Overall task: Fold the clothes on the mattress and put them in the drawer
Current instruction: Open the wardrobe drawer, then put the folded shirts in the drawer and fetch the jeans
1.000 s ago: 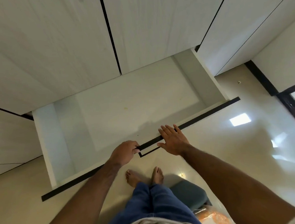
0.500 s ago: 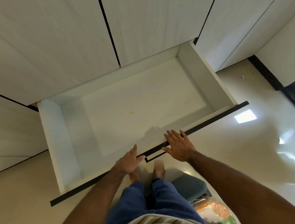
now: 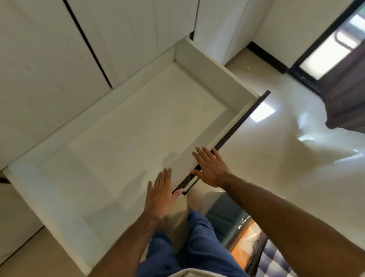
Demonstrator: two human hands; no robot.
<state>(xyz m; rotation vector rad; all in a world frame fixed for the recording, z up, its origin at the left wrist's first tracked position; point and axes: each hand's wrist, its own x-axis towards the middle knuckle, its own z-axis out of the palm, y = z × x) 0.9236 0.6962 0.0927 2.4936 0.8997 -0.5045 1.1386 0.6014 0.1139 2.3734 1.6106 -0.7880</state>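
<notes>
Under both flat hands — left hand (image 3: 161,194), right hand (image 3: 210,166) — drawer (image 3: 119,130) front edge.

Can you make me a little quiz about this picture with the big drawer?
1. True or false: the drawer is pulled open.
2. What lies inside it: A) folded clothes, B) nothing but a small yellowish speck, C) shoes?
3. Which hand reaches over the dark front edge?

Key: 1 true. 2 B. 3 both, the left hand and the right hand, with straight fingers.
</notes>
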